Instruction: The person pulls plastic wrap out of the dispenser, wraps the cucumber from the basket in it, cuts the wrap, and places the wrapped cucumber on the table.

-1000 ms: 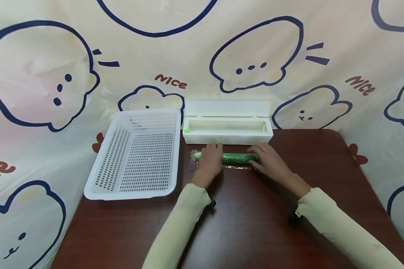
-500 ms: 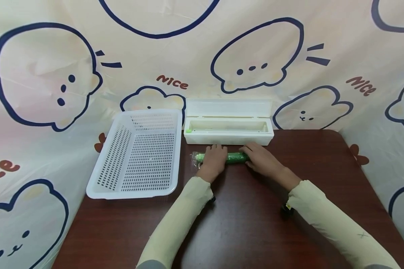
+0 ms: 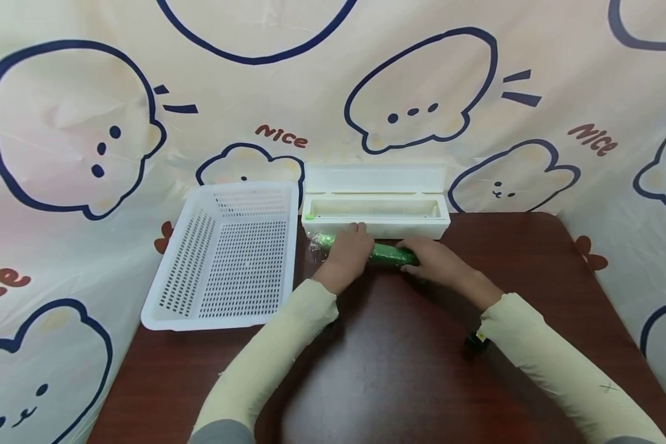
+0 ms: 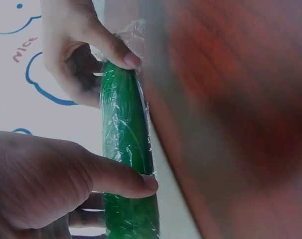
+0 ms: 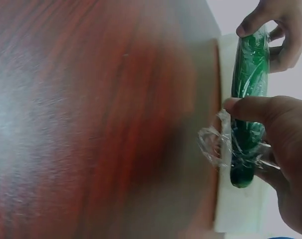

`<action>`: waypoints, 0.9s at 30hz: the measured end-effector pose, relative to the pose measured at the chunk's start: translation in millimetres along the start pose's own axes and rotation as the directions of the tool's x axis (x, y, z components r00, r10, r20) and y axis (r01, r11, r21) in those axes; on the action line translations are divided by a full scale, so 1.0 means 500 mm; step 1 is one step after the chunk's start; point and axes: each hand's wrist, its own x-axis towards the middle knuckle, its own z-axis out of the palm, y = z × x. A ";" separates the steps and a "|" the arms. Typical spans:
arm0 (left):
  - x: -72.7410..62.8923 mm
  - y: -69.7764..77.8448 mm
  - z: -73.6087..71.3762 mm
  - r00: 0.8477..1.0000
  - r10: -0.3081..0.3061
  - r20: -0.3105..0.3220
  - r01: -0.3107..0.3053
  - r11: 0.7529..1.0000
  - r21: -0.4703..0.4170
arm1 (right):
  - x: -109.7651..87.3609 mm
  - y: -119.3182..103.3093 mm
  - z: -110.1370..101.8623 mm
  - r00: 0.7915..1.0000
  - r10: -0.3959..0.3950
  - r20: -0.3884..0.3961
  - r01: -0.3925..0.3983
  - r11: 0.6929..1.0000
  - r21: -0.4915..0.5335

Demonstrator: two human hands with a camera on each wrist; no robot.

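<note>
A green cucumber (image 3: pixel 387 254) wrapped in clear cling film (image 4: pixel 122 124) is held between both hands in front of the white box. My left hand (image 3: pixel 349 250) grips it toward its paler left end, thumb on the near side and fingers behind. Around the right part, my right hand (image 3: pixel 437 262) pinches it between thumb and fingers. Loose crumpled film (image 5: pixel 212 144) sticks out by the right thumb in the right wrist view, with the cucumber's dark tip showing below. More film bunches at the left end in the head view.
Behind the hands stands a long white box (image 3: pixel 375 229) with its lid (image 3: pixel 375 177) raised and a green tab at its left. A white perforated basket (image 3: pixel 291 271) lies to the left on the dark wooden table (image 3: pixel 377 364). A printed cloth hangs behind.
The cucumber first rolls away from the person, its trailing film no longer spread on the table. Its left end then swings up toward the box, so it now slants, with both hands still on it.
</note>
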 end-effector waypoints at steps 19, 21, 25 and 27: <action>-0.050 -0.075 -0.048 0.991 0.052 -0.120 -0.059 0.996 -0.059 | -0.012 -0.014 -0.079 0.996 -0.084 -0.031 0.086 0.995 0.058; -0.054 -0.080 -0.052 0.989 0.058 -0.134 -0.065 0.997 -0.047 | -0.015 -0.015 -0.083 0.993 -0.102 -0.051 0.106 0.992 0.074; -0.060 -0.093 -0.060 0.985 0.071 -0.157 -0.078 0.996 -0.035 | -0.027 -0.016 -0.092 0.993 -0.070 -0.096 0.082 0.989 0.121; -0.060 -0.101 -0.060 0.982 0.066 -0.178 -0.070 0.997 -0.015 | -0.035 -0.015 -0.098 0.994 -0.011 -0.105 0.028 0.986 0.163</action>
